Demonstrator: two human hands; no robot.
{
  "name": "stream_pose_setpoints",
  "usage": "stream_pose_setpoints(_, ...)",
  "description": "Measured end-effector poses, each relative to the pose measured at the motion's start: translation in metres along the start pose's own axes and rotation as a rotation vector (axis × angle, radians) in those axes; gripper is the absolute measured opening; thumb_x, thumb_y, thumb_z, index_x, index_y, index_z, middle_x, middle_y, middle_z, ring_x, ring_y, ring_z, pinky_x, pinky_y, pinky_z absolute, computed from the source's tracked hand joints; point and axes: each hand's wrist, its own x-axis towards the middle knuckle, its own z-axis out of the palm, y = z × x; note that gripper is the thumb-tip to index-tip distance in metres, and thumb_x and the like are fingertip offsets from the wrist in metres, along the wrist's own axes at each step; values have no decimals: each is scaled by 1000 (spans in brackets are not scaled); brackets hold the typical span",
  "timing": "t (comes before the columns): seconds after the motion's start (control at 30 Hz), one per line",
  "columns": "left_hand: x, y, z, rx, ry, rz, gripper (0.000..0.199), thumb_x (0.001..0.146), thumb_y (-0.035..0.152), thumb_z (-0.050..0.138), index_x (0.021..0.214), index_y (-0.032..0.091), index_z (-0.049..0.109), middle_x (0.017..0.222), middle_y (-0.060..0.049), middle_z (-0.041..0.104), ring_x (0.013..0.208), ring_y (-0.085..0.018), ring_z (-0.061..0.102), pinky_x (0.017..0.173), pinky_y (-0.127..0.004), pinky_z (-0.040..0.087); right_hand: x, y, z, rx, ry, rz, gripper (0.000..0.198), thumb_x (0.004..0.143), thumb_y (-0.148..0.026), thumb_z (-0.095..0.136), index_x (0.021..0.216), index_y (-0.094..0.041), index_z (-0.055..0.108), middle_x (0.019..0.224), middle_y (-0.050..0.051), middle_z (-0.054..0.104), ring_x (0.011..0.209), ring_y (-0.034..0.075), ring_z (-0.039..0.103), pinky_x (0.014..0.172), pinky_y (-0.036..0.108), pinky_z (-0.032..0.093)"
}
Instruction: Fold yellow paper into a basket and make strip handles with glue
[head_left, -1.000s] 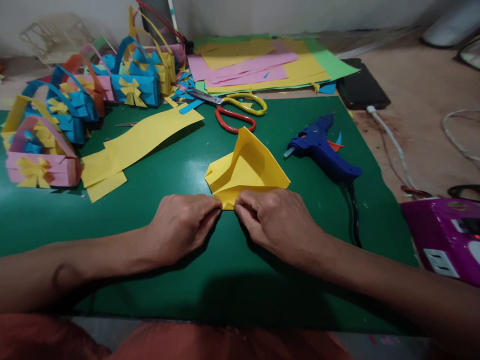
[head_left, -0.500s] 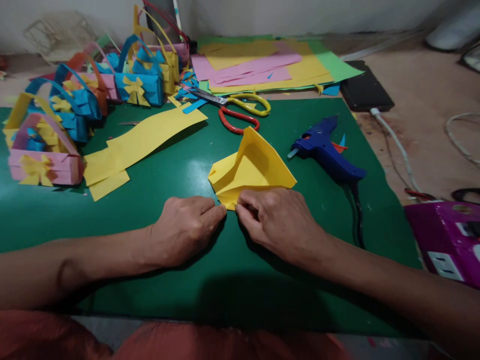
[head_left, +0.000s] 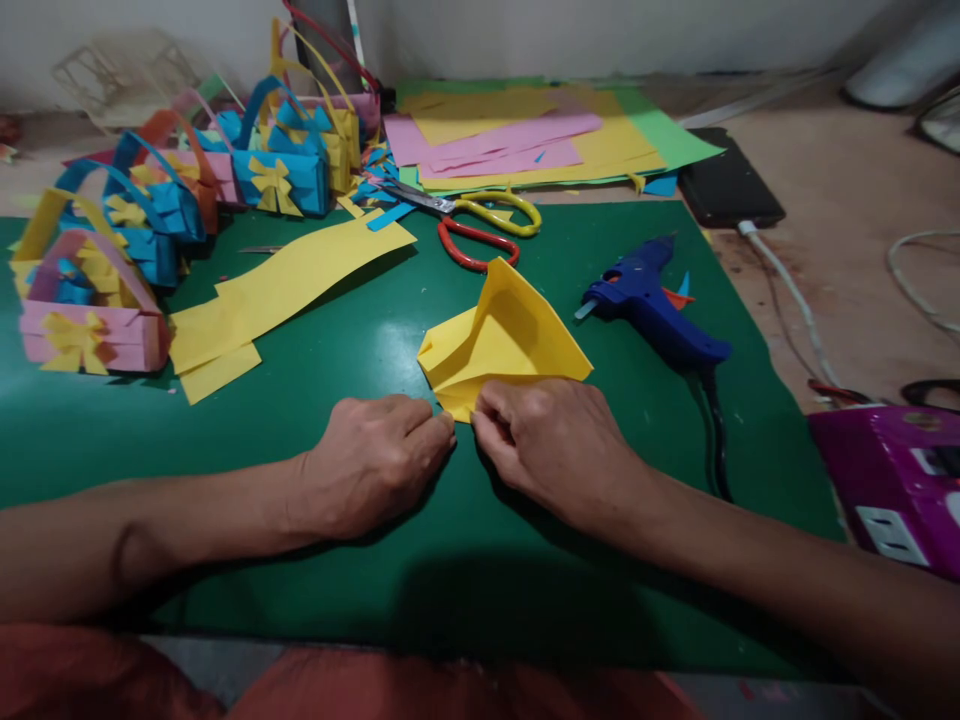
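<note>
A folded yellow paper, partly opened into a box-like shape, rests on the green mat in front of me. Its near corner lies between my two hands. My left hand is closed, thumb and fingers pinching that corner's left edge. From the right, my right hand pinches the paper's near fold, its fingers curled and their tips partly hidden. Beyond the paper lie scissors with one red and one yellow handle, blades pointing left. To the right is a blue glue gun.
Several small paper baskets with bows stand at the left. Yellow paper strips lie near them. Coloured sheets are stacked at the back. A black phone with a white cable and a purple socket box sit at the right.
Both hands keep their pinch on the yellow paper, with hardly any movement. The whole view has shifted very slightly.
</note>
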Motion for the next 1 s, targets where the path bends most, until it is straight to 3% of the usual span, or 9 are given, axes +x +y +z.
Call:
stream_pose_setpoints(0.23, 1, 0, 0, -47, 5, -17, 22, 90, 24, 43, 81, 15, 61, 58, 1, 55, 52, -12, 53, 43, -25, 33, 1, 1, 0, -21, 9, -14, 25, 80, -25, 45, 61, -17, 60, 52, 2, 53, 47, 11, 38, 49, 27, 14)
stream_pose_setpoints(0.47, 2, 5, -3, 113, 55, 99, 23, 92, 28, 42, 101, 12, 57, 61, 0, 58, 54, -14, 55, 44, -25, 37, 1, 1, 0, -36, -9, -1, 27, 82, -28, 45, 62, -18, 60, 54, 2, 56, 48, 11, 40, 49, 27, 13)
stream_pose_setpoints(0.8, 2, 6, -4, 163, -39, 123, 26, 92, 35, 42, 97, 13, 56, 66, 0, 58, 55, -15, 56, 43, -26, 35, -1, 1, 0, -34, -25, -12, 24, 82, -28, 44, 67, -19, 61, 56, 2, 55, 50, 12, 40, 50, 28, 13)
stream_pose_setpoints(1.0, 3, 5, -5, 158, -60, 116, 25, 92, 35, 42, 95, 14, 56, 67, 0, 57, 56, -16, 56, 42, -28, 36, -5, 5, 5, -111, 64, -29, 16, 80, -23, 48, 74, -17, 61, 52, 2, 55, 46, 12, 40, 48, 28, 14)
